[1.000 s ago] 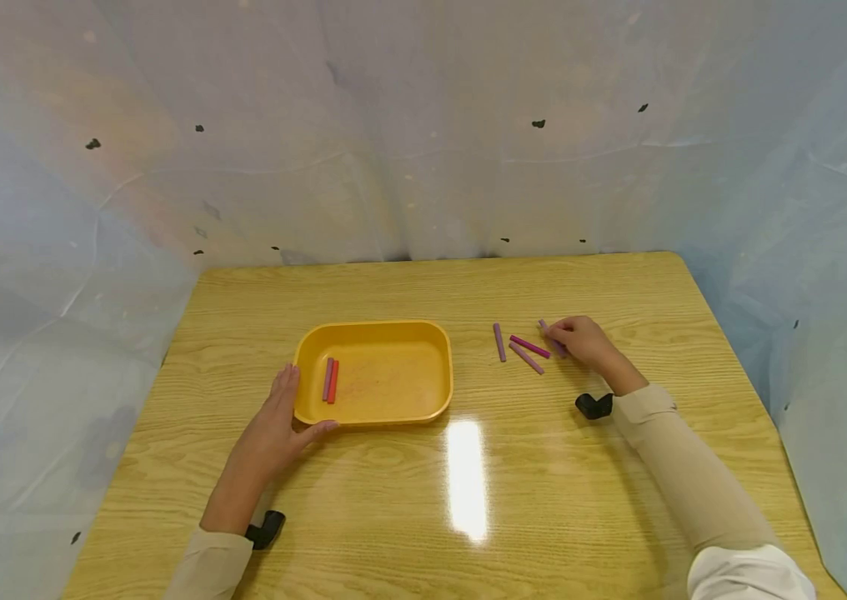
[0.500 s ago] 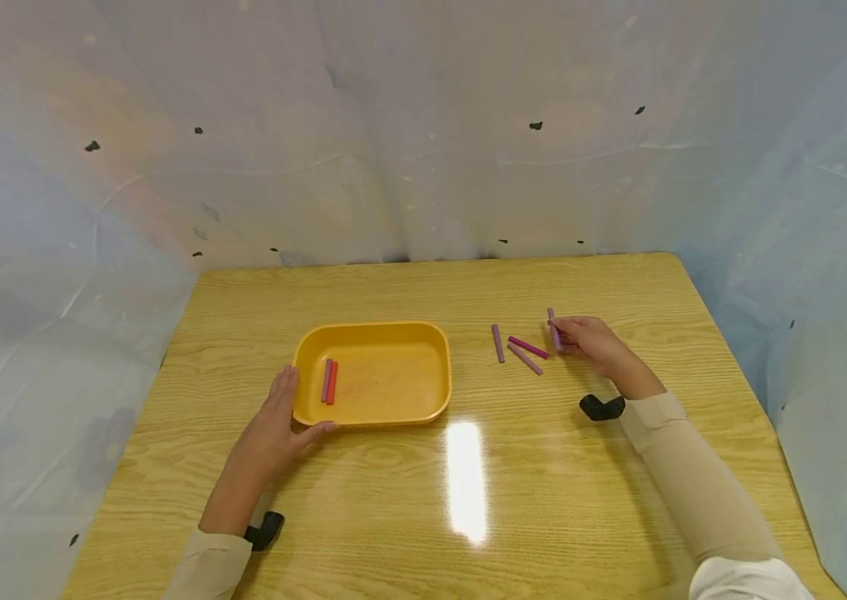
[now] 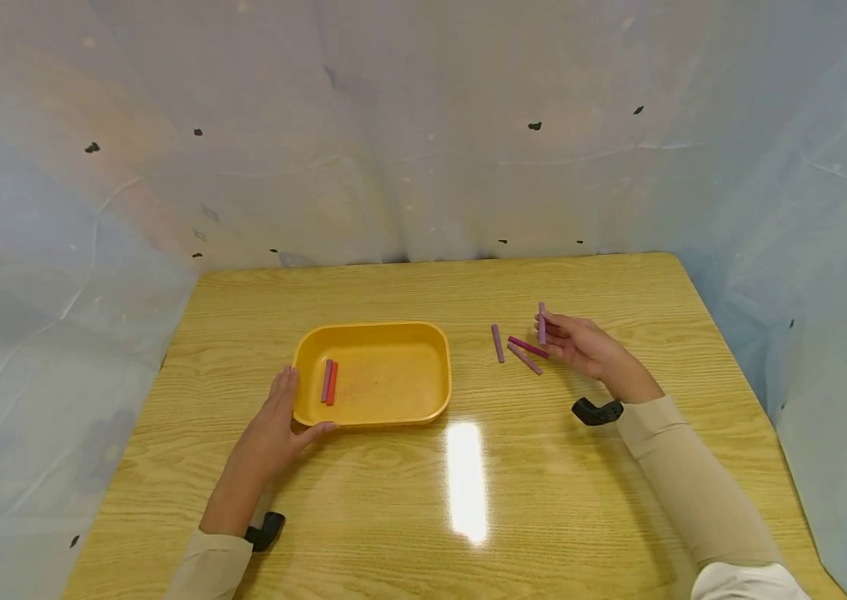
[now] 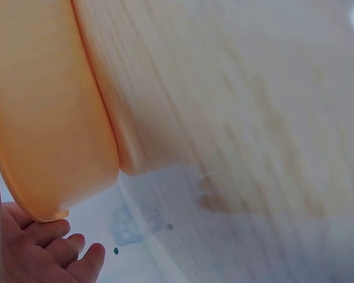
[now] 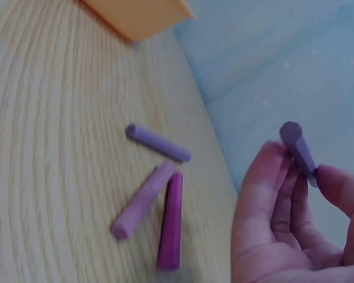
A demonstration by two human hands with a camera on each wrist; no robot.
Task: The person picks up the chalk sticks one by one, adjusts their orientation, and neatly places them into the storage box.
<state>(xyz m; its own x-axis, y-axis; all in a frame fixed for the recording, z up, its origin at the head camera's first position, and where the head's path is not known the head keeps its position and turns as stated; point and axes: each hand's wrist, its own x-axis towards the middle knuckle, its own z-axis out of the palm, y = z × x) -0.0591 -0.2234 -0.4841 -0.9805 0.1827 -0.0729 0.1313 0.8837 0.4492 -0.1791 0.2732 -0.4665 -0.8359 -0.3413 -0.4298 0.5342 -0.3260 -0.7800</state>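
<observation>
My right hand (image 3: 587, 345) pinches a purple chalk-like stick (image 3: 542, 323) between thumb and fingertips, above the table. In the right wrist view, this stick (image 5: 299, 150) points one round end toward the camera. Just left of that hand lie a magenta stick (image 3: 528, 347), a lighter purple stick (image 3: 524, 359) and another purple stick (image 3: 498, 343). My left hand (image 3: 270, 427) rests against the left end of a yellow tray (image 3: 438, 403), its thumb along the near side. Inside the tray, a purple stick (image 3: 327, 381) and a red stick (image 3: 332, 384) lie side by side.
The wooden table (image 3: 393, 500) reaches back to a pale plastic sheet (image 3: 408, 167) that also hangs at both sides. A black device (image 3: 266, 531) sits at the left wrist and a similar black device (image 3: 597, 412) at the right.
The right hand has lifted the purple stick off the table, turned it more upright and moved it slightly left. The left hand and the tray stay in place.
</observation>
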